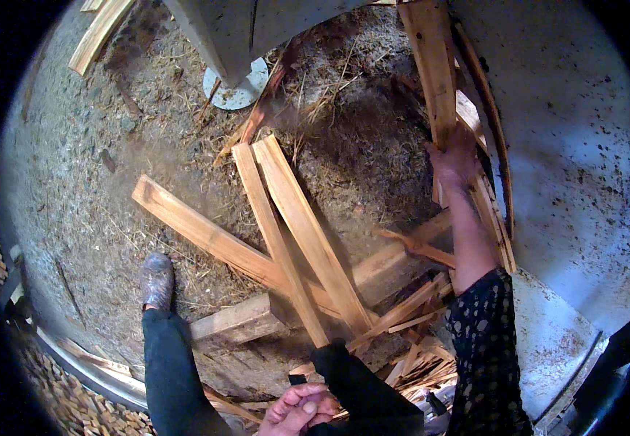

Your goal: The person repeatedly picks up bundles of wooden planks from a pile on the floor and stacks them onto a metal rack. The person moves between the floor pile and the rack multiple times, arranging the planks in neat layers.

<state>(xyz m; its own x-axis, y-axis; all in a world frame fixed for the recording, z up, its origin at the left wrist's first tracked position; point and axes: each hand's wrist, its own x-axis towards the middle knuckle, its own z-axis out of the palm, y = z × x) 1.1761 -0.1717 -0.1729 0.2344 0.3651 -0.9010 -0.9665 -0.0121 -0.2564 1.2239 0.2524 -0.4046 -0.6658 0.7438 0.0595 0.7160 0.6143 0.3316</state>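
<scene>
While right hand (454, 166) is grasping long tan wooden plank (431, 65) near brown dirt floor (90, 182)'s right edge, firm alignment is likely helping; left hand (302, 411) is resting curled, contents unclear.

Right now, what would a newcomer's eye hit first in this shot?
Probably the three long pale boards in the middle, two standing out side by side and one slanting in from the left. Next, at upper right, the right hand grips the lower end of an upright-looking plank, beside a large, dirt-speckled white panel. The left hand sits curled at the bottom edge.
</scene>
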